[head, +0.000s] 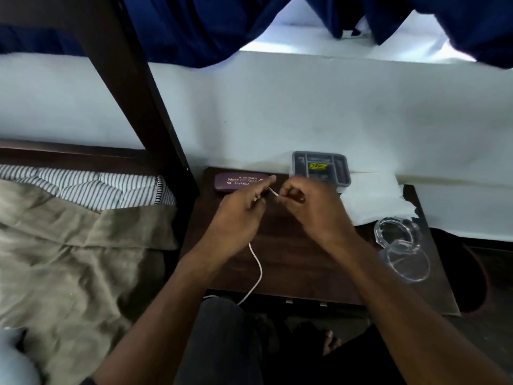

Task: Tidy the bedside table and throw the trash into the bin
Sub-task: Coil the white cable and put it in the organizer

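Both hands (273,202) pinched the cable (256,266) above the bench (291,259); its slack could snag on the edge.

Your left hand (236,215) and right hand (313,207) meet over the middle of the dark wooden counter (291,262), both pinching a thin white cable (256,269). A short stretch of it shows between your fingertips; the rest trails down from under your left hand, across the counter and over its front edge. Behind your hands, a purple glasses case (238,182) lies along the back edge, with a grey lidded box (319,166) bearing a yellow label just beside it. A white tissue (372,200) lies to the right of the box, and a clear plastic container (399,245) with its lid open sits near the counter's right edge. The bed (69,245), with a tan blanket and striped sheet, lies to your left.
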Available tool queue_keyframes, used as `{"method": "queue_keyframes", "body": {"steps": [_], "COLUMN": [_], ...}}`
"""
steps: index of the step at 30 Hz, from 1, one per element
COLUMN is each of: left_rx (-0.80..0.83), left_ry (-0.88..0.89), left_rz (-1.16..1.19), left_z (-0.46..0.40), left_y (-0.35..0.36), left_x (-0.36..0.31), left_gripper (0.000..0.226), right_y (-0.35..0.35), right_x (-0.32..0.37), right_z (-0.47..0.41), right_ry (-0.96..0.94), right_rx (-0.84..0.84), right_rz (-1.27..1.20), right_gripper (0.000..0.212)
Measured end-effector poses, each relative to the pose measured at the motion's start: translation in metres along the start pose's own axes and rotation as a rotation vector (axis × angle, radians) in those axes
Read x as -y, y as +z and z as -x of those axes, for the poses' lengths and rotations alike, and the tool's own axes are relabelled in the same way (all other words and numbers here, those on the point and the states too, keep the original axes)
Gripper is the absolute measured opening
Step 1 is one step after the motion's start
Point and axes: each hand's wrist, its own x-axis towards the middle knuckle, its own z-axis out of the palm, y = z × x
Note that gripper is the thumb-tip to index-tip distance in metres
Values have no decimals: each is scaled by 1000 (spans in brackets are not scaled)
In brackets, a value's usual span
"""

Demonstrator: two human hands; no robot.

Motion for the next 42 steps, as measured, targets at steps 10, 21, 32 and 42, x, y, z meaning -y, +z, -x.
{"method": "queue_keyframes", "body": {"steps": [10,21,32,42], "left_rx": [-178,-59,212,578], "left_ry": [-24,-182,-252,-489], "left_rz": [99,507,751,846], "left_z": [-22,-18,-41,-12], "left_y": [39,63,19,6], "left_x": [-59,-60,-99,-105], "left_gripper": [14,12,50,33], "right_y": [-74,-26,-49,-103], "right_x": [-10,-32,-32,-42], "right_z": [-10,32,32,9], "right_ry": [-32,255,-10,163], "right_rx": [-247,140,229,479], "right_rz": [-128,-758,-477,-411], "right_gripper": [13,21,31,36]}}
